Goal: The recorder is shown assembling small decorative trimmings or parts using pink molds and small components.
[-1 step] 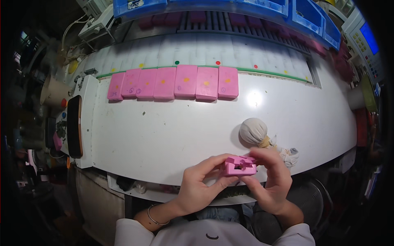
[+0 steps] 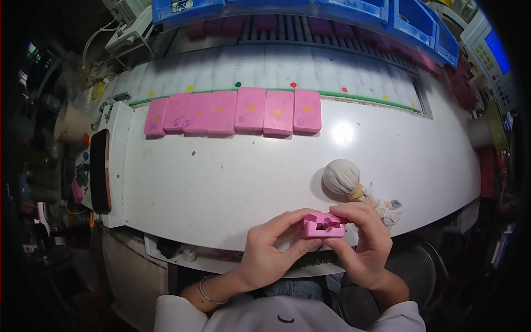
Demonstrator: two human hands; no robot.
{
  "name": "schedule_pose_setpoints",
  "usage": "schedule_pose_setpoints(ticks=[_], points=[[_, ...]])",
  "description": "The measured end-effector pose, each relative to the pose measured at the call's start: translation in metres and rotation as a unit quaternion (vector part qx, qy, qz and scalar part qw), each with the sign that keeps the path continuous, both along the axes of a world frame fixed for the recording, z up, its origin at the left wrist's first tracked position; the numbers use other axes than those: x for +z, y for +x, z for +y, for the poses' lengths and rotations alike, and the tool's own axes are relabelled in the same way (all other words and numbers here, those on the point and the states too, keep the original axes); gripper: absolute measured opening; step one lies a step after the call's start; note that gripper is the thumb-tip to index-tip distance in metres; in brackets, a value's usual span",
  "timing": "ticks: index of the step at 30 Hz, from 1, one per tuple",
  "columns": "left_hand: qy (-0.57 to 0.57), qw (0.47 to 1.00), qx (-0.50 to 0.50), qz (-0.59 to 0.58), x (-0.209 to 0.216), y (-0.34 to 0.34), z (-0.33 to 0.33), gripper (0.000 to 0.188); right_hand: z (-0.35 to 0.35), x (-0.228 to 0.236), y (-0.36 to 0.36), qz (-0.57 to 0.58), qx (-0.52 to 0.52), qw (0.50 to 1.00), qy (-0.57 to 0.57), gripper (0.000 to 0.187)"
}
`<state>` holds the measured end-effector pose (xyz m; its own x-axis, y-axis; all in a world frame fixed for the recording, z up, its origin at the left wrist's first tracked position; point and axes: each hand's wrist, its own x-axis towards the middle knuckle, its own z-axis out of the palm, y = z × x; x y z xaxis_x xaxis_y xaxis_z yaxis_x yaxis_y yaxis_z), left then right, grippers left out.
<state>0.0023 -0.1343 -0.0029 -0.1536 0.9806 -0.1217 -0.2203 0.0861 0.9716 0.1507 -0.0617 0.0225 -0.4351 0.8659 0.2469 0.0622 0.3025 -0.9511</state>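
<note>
Over the near edge of the white table (image 2: 221,177), the pink block (image 2: 325,233) is held between both hands, its slotted side facing up toward the camera. Left hand (image 2: 271,252): grip closed to the block's thickness, forefinger along the far side, thumb against the near side, at the left end. Right hand (image 2: 362,240): same pinch at the right end, forefinger on the far side, thumb underneath on the near side; I cannot tell how hard either presses. Inside the slot, a dark gap shows; its detail is too small to read.

Just beyond my right hand: a round cloth bag (image 2: 341,176), tied with a tan band (image 2: 358,192), its loose end trailing right. Farther off, left of the bag: seven pink slabs (image 2: 223,113) side by side in a row, near the green strip (image 2: 365,103). Bracelet (image 2: 207,294) on my left wrist.
</note>
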Motion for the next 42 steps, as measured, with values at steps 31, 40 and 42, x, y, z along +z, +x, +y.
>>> schedule_pose_setpoints(ticks=[31,40,42], points=[[-0.111,0.930,0.272,0.220,0.047,-0.264,0.088,0.039,0.116,0.004,-0.075,-0.318,0.112,0.901,0.273,0.059],[-0.237,0.677,0.397,0.572,0.017,-0.372,0.133,0.050,0.129,-0.010,-0.080,-0.362,0.148,0.876,0.281,0.067],[-0.187,0.688,0.398,0.577,0.009,-0.376,0.137,0.040,0.129,-0.014,-0.076,-0.373,0.125,0.874,0.284,0.068]])
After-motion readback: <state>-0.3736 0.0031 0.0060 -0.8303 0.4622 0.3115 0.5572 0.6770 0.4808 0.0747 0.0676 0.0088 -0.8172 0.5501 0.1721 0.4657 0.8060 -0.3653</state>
